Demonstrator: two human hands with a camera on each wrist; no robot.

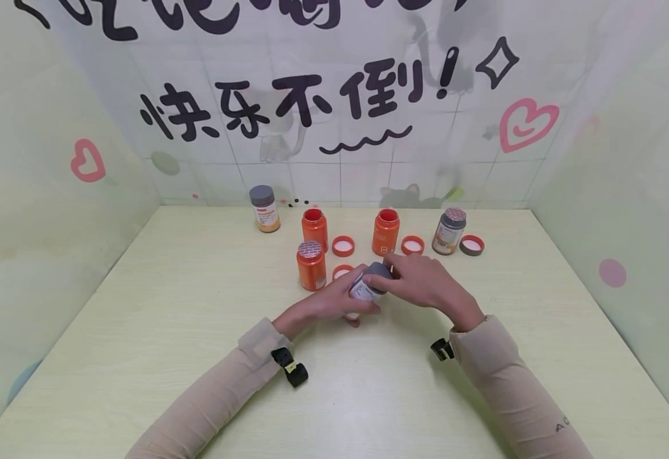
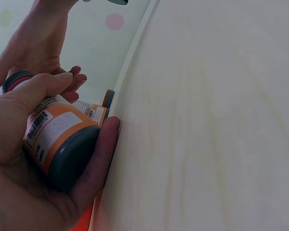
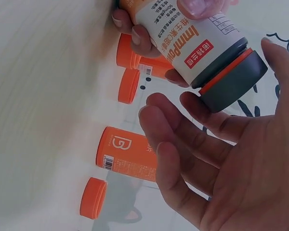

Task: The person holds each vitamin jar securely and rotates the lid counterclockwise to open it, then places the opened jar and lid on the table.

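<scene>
My left hand grips a supplement bottle with a white and orange label, tilted above the table. Its dark grey cap sits at the bottle's end, and an orange band shows along the cap's edge. Thumb and forefinger of my right hand pinch that cap from both sides, while the other fingers are loosely bent below it. In the left wrist view the bottle's dark base points toward the camera, with fingers wrapped around the body. Part of an orange cap shows behind the left hand.
Behind the hands stand an orange bottle with a foil seal, two uncapped orange bottles, a foil-sealed grey bottle and a capped grey bottle. Loose caps lie beside them. A printed wall borders the table.
</scene>
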